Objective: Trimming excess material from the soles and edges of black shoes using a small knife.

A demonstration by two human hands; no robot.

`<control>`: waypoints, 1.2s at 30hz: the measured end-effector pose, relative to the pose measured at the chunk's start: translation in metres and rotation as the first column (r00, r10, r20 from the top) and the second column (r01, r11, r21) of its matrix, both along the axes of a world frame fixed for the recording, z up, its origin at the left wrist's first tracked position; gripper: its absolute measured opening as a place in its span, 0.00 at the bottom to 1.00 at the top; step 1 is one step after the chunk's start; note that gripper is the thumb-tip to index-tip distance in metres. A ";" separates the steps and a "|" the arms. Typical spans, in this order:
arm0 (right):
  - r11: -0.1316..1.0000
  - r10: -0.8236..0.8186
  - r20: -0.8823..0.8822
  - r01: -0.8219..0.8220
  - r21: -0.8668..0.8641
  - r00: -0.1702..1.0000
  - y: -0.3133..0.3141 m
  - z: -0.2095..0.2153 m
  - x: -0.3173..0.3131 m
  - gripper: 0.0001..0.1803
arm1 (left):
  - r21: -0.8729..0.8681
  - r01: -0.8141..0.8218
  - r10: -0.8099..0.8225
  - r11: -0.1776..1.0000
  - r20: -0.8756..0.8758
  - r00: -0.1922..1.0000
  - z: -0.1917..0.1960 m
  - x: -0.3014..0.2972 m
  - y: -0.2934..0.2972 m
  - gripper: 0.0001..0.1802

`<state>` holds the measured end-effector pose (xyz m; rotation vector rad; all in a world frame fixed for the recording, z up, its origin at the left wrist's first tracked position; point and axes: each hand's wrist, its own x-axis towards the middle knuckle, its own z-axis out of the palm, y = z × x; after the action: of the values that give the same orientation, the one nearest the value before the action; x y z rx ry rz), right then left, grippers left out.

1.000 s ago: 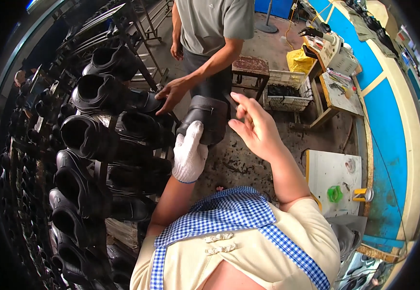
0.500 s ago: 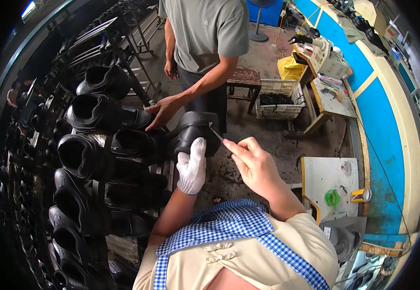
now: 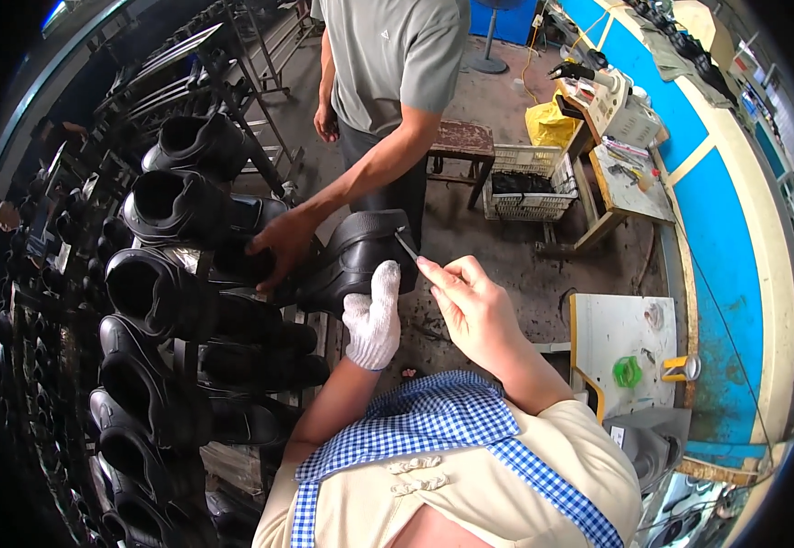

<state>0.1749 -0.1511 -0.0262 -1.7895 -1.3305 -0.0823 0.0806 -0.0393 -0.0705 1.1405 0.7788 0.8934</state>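
Note:
My left hand (image 3: 375, 320), in a white knit glove, grips a black shoe (image 3: 360, 260) in front of my chest, thumb along its side. The shoe is tilted with part of its ribbed sole edge upward. Bare, my right hand (image 3: 475, 315) pinches a slim metal hand tool (image 3: 407, 245) between thumb and fingers. The tip of that tool rests at the shoe's sole edge, near a small pale spot; its exact kind is too small to make out.
At left, a rack holds many black shoes (image 3: 146, 290). A co-worker's hand (image 3: 283, 242) reaches among them, close to my shoe. To the right stand a white-topped table (image 3: 611, 329) with a green container (image 3: 628, 372), a plastic crate (image 3: 529, 208) and a wooden stool (image 3: 463, 139).
The co-worker's hand has moved left and lower onto the rack's shoes. My shoe has turned slightly, showing more of its side. My tool stays at the sole edge.

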 end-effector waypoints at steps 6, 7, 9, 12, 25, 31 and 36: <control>0.999 -0.016 0.011 0.017 -0.034 1.000 -0.003 -0.001 -0.003 0.20 | -0.092 -0.013 0.016 0.996 0.030 0.999 -0.011 0.002 -0.002 0.15; 0.999 -0.016 0.013 0.017 -0.035 1.000 -0.003 -0.001 -0.003 0.20 | -0.038 0.004 -0.005 0.999 -0.005 1.000 -0.011 0.003 0.000 0.16; 0.999 -0.019 0.011 0.019 -0.042 1.000 -0.005 -0.001 -0.003 0.20 | 0.009 0.026 -0.026 1.000 -0.045 0.999 -0.015 0.004 -0.001 0.17; 0.999 -0.021 0.009 0.021 -0.046 1.000 -0.001 -0.001 -0.001 0.20 | 0.140 0.001 -0.017 0.990 0.114 0.993 -0.017 0.010 0.001 0.19; 0.998 -0.029 0.017 0.030 -0.061 0.999 0.002 -0.008 -0.007 0.21 | 0.027 -0.023 0.022 0.999 0.030 0.999 -0.023 0.006 0.001 0.14; 0.998 -0.036 0.015 0.037 -0.055 0.999 0.001 -0.007 -0.006 0.20 | 0.052 -0.017 0.014 0.998 0.064 0.998 -0.015 0.008 -0.003 0.15; 0.999 -0.029 0.004 0.029 -0.042 1.000 -0.001 -0.007 -0.007 0.20 | 0.055 -0.046 0.046 0.997 -0.005 0.999 -0.016 0.007 -0.005 0.14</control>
<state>0.1684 -0.1523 -0.0331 -1.8448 -1.3176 -0.0741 0.0873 -0.0446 -0.0864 1.1785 0.7925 0.9550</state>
